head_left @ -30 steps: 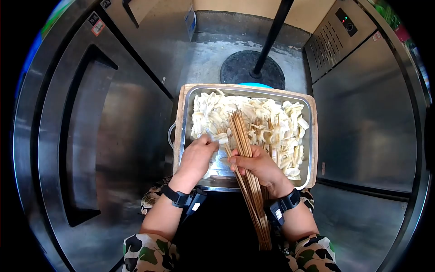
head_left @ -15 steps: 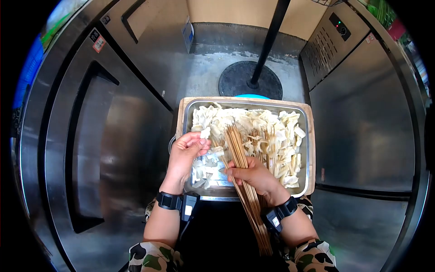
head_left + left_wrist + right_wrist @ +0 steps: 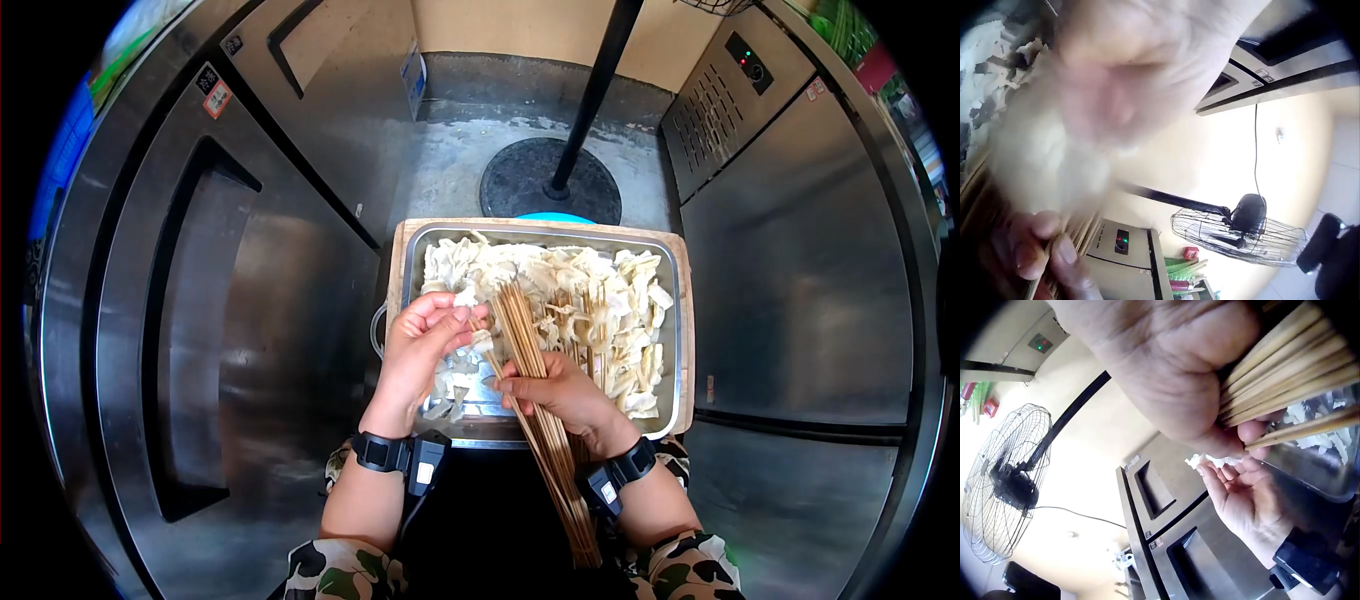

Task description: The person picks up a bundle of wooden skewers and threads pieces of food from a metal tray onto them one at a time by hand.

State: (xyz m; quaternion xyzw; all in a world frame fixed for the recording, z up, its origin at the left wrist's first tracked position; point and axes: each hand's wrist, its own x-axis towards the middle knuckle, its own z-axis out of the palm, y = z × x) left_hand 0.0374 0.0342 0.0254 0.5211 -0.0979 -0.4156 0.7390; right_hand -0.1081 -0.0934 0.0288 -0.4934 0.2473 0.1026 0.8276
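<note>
The left hand point(image 3: 412, 345) pinches a small white piece point(image 3: 466, 298) between thumb and fingers, over the left part of a metal tray point(image 3: 674, 300). Curled round a thick bundle of thin wooden sticks point(image 3: 545, 430), the right hand point(image 3: 568, 398) holds one stick apart between thumb and fingers, with a pale piece point(image 3: 482, 341) near its upper end. Many pale, flat pieces point(image 3: 520, 262) fill the back and right of the tray. In the right wrist view the left hand point(image 3: 1244, 500) shows beyond the sticks point(image 3: 1291, 362), the white piece point(image 3: 1200, 460) at its fingertips.
A wooden board point(image 3: 397, 250) lies under the tray. Steel cabinets stand on the left point(image 3: 290, 320) and right point(image 3: 800, 280). Behind the tray are a round black base point(image 3: 550, 180) with a pole point(image 3: 600, 90) and a blue object point(image 3: 556, 217). A fan point(image 3: 1235, 234) shows in the left wrist view.
The left hand has come up from the tray's pieces with a white piece and moved right, nearer the separate stick. The right hand keeps its hold on the bundle. The view has shifted slightly.
</note>
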